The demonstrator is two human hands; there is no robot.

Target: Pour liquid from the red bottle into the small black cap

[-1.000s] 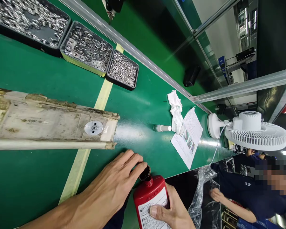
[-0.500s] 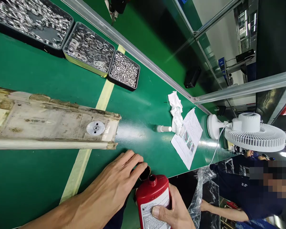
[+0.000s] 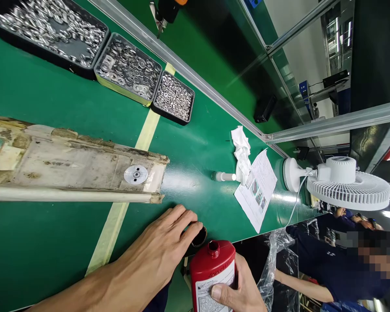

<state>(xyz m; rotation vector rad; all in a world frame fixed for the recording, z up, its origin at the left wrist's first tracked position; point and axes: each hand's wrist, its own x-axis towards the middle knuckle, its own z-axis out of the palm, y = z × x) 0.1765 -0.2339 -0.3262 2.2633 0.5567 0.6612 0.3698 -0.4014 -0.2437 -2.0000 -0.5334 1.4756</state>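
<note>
My right hand [image 3: 238, 290] is wrapped around a red flat bottle [image 3: 212, 262] with a white printed label. Its neck is uncapped, the opening facing up, and the thumb presses on the label. Beside it, my left hand [image 3: 170, 242] curls around a small dark round container [image 3: 199, 237] at the table edge. That container's round, dark mouth shows next to the thumb; the rest is hidden under the hand. Mouth and bottle neck are close but apart, and no liquid is visible between them.
A worn, pale panel [image 3: 81, 162] with a round metal disc lies at left. Metal parts fill a large tray [image 3: 84, 65], a middle tray [image 3: 125, 89] and a small tray [image 3: 172, 116]. A white nozzle [image 3: 225, 177], cloth [image 3: 241, 149], paper [image 3: 263, 177] and fan [image 3: 347, 184] stand right. A person is beyond.
The red bottle sits slightly further right and lower in the view, still upright in my right hand. The left hand keeps its hold. The whole view has shifted slightly.
</note>
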